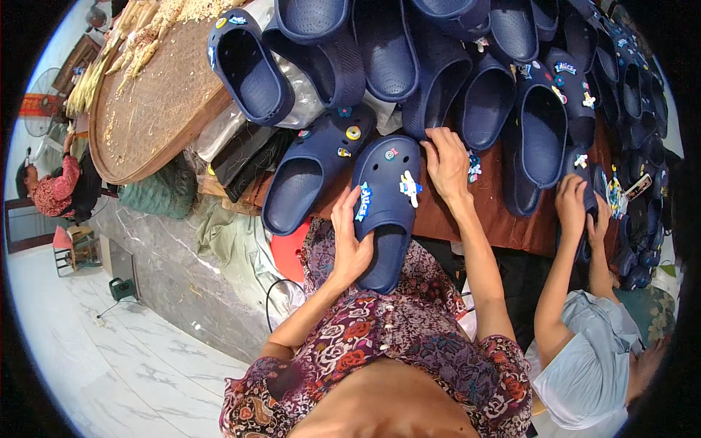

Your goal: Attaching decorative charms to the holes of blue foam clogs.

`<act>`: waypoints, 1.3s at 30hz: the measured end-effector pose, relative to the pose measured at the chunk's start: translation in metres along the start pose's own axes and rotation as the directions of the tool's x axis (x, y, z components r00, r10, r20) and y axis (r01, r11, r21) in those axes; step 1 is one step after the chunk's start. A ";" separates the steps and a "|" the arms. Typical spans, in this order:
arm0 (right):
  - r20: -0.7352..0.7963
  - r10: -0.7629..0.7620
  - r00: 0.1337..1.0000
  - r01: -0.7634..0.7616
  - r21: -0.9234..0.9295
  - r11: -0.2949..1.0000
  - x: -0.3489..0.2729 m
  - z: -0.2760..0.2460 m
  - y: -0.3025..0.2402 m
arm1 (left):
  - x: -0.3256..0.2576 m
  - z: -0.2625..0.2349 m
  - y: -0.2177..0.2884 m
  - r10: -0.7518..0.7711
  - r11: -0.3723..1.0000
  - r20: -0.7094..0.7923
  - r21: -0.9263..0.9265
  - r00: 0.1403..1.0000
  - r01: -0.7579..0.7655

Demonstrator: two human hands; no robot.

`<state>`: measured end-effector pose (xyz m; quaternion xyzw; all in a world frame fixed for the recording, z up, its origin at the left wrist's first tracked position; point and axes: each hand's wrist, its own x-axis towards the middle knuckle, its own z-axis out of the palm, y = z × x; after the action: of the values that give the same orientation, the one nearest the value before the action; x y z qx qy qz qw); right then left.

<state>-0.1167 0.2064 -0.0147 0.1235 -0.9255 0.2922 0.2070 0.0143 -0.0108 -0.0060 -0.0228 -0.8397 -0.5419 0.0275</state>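
Note:
A navy foam clog rests upright, toe away from me, by my lap. It bears a white-and-blue figure charm, a round candy-like charm and a blue banner charm. My left hand grips its left side, thumb at the opening. My right hand is beyond its right side, by the heel of a plain navy clog. Those fingers are bent, thumb close to the index tip; anything between them is too small to make out. Left of the held clog lies another navy clog with several charms.
Many navy clogs are heaped on the brown-covered table. Small charms lie right of my hand. A round woven tray with grain stands far left. A co-worker's hands hold a clog at right; another person is far left.

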 end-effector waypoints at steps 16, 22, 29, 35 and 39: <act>0.034 0.079 0.996 -0.084 0.229 0.970 -0.006 -0.015 -0.005 | 0.016 -0.006 0.012 0.061 0.981 0.058 0.179 0.996 -0.070; 0.035 0.071 0.997 -0.077 0.223 0.972 -0.005 -0.021 -0.006 | 0.031 -0.018 0.037 0.177 0.955 0.175 0.205 0.968 -0.212; 0.018 0.036 0.999 -0.039 0.199 0.979 -0.007 -0.020 -0.005 | 0.117 0.001 0.072 0.445 0.883 -0.006 0.168 0.896 -0.438; 0.032 0.047 0.998 -0.053 0.204 0.978 -0.007 -0.024 -0.012 | 0.176 0.027 0.071 0.548 0.790 -0.035 0.349 0.836 -0.504; 0.038 0.051 0.998 -0.058 0.218 0.974 -0.007 -0.028 -0.016 | 0.181 0.030 0.074 0.510 0.809 -0.059 0.371 0.858 -0.455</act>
<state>-0.0961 0.2110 0.0107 0.1249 -0.8938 0.3961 0.1691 -0.1618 0.0485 0.0619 -0.1882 -0.8827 -0.3618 0.2335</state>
